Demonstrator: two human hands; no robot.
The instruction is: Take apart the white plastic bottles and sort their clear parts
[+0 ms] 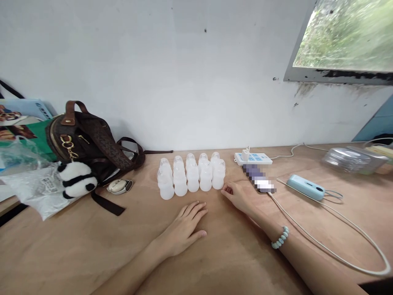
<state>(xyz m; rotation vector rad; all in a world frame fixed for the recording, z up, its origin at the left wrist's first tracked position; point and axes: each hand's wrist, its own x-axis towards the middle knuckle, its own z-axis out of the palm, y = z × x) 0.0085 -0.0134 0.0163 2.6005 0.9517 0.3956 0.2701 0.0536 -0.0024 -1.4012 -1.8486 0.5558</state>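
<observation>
Small frosted white plastic bottles (193, 178) with clear domed caps stand upright in close rows on the table. My left hand (187, 227) lies flat on the wood in front of them, fingers stretched and thumb apart, holding nothing. At the right end of the front row is my right hand (238, 196), its fingers curled in beside the base of the last bottle (218, 176). Whether the fingertips touch that bottle I cannot tell. No object shows in the curled fingers. A beaded bracelet (280, 237) circles my right wrist.
Left of the bottles are a brown backpack (89, 139) with a panda charm (77, 180) and a watch-like device (119, 186). To the right lie a power strip (259, 158), a partly blurred phone (258, 180), a blue handheld device (305, 187), a white cable (325, 256) and clear plastic containers (353, 159).
</observation>
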